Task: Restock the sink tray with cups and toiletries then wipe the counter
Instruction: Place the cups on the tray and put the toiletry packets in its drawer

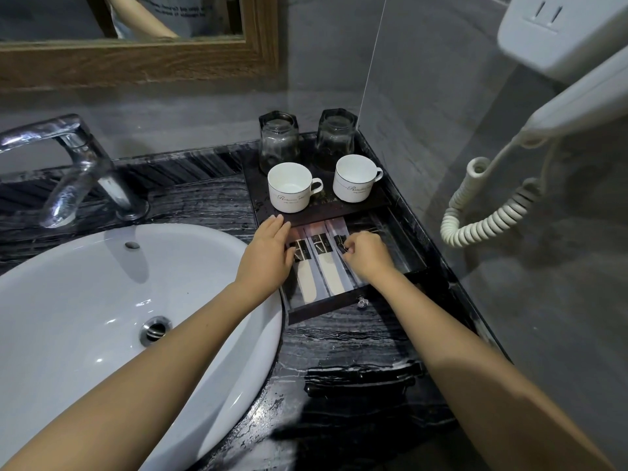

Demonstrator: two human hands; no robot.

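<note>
A dark tray (373, 205) stands on the black marble counter (339, 341) right of the sink. On its top sit two white cups (290, 192) (355, 181) and, behind them, two upturned glasses (278, 144) (334, 139). Its drawer (326, 309) is pulled out and holds three clear toiletry packets (324, 263) lying side by side. My left hand (268, 253) lies flat with fingers apart on the leftmost packet and the drawer's left edge. My right hand (365, 254) pinches the dark label end of the rightmost packet.
A white basin (85, 317) with a chrome tap (78, 164) fills the left. A wall hairdryer (571, 62) with a coiled cord (489, 212) hangs at the right by a glass panel. A wood-framed mirror (136, 62) is above. A dark flat object (363, 379) lies on the counter nearer me.
</note>
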